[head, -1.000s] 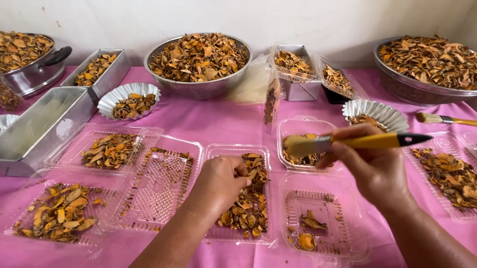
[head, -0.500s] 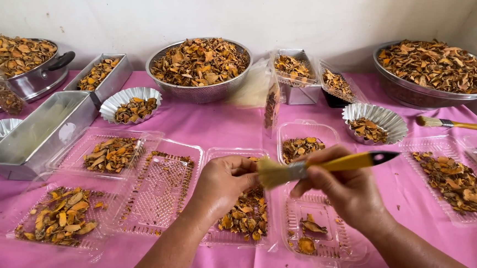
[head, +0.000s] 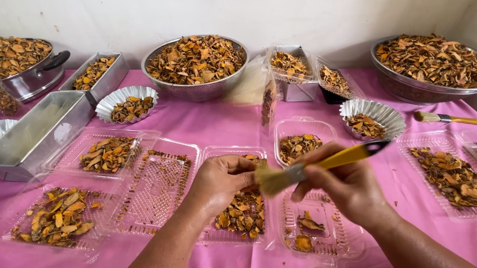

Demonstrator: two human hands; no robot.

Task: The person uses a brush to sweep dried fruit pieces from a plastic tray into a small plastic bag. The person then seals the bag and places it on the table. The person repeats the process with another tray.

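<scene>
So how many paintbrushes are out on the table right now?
2: one yellow-handled brush held in the right hand, its bristles by the left hand; a second brush lies at the pink table's right edge.

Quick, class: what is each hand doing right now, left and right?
Left hand: loosely curled over a clear tray of dried slices; a grip cannot be told.
Right hand: closed on a yellow-handled brush, bristles toward the left hand.

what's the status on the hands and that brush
Right hand gripping yellow-handled brush. Left hand pinching something small at the bristles, over clear tray. Nothing in the way.
</scene>
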